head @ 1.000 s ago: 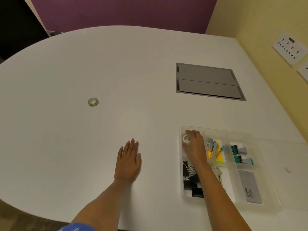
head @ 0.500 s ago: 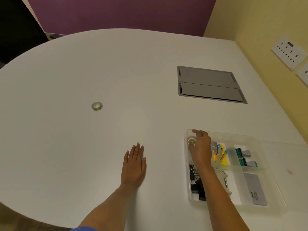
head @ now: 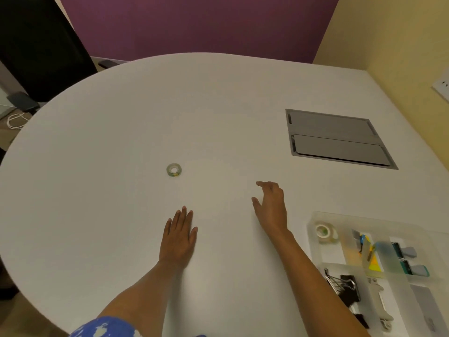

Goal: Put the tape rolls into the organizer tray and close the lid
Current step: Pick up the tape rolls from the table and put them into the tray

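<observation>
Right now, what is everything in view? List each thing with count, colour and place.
Oval table: one, white, fills the view.
Tape roll on the table: one, clear with green-yellow core, centre-left.
Clear plastic organizer tray: one, translucent, near right, no lid on it.
Tape roll in the tray: one, whitish, far-left compartment.
Black binder clips: several, near-left compartment.
Teal-and-grey clips: two, right compartment.
Grey cable hatch: one, far right.
Hands: left flat on the table; right open, empty, beside the tray.

Grey cable hatch [head: 337,138] set in white table [head: 121,142]; purple wall [head: 194,23] behind.
</observation>
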`<action>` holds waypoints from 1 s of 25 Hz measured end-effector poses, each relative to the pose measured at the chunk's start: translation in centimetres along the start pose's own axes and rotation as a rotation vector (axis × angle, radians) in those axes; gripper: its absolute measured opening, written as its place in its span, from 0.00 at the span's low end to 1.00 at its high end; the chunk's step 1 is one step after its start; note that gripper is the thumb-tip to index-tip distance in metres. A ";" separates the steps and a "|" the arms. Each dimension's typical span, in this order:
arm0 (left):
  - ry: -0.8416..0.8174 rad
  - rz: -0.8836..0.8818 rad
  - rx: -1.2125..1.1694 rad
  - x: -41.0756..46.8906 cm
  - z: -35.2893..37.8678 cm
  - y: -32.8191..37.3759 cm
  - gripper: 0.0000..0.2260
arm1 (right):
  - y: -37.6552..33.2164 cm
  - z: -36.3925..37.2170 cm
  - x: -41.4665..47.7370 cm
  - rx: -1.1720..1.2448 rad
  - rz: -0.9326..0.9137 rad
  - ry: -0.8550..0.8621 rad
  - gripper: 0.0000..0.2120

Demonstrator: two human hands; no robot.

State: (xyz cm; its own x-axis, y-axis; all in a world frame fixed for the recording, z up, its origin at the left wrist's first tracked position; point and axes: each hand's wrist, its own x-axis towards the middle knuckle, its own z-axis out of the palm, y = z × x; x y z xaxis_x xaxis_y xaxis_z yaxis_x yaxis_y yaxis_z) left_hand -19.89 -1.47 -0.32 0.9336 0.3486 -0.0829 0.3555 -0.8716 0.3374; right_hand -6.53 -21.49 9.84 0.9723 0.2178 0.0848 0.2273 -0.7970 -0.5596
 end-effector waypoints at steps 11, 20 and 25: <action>0.027 -0.041 0.008 7.9 -3.1 -8.8 0.31 | -12.3 12.4 6.4 -0.111 -0.217 -0.294 0.24; 0.079 -0.048 0.025 12.0 -3.4 -10.9 0.25 | -16.4 18.5 11.3 -0.140 -0.186 -0.447 0.33; 0.104 -0.043 0.015 11.9 -3.2 -10.8 0.25 | -16.0 19.1 11.5 -0.133 -0.228 -0.468 0.26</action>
State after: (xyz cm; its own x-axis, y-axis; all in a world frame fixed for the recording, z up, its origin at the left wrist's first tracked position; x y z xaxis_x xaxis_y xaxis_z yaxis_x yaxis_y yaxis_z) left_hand -12.73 13.24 -1.97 0.9080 0.4189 0.0016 0.3962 -0.8601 0.3214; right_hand 0.03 4.53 3.99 0.7765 0.5971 -0.2013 0.4642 -0.7581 -0.4581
